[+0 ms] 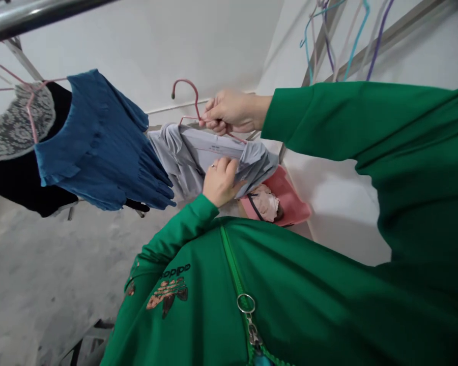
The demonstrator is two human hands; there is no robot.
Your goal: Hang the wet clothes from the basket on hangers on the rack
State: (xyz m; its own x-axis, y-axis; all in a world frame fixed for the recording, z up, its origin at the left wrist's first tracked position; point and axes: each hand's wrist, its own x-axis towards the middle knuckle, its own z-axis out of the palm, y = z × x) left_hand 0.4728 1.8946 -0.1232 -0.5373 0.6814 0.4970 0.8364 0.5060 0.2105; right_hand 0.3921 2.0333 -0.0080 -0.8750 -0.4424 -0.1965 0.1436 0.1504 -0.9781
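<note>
A pink wire hanger [196, 96] stands with its hook up, pinched near the base of the hook by my right hand [229, 111]. Its shoulders sit inside the neckline of a light grey shirt [183, 162], which hangs down in loose folds. My left hand [222, 179] has its fingers curled over the front neckline of that shirt, just below my right hand. A ring shows on one left finger. The lower part of the shirt passes behind my left hand and sleeve.
Left, a blue garment [99, 137] and a black garment with a lace collar [19, 178] hang on pink hangers below a metal rail [34, 20]. A pink basin [295, 203] with clothes stands below right. Coloured hangers [354, 40] hang upper right by the wall.
</note>
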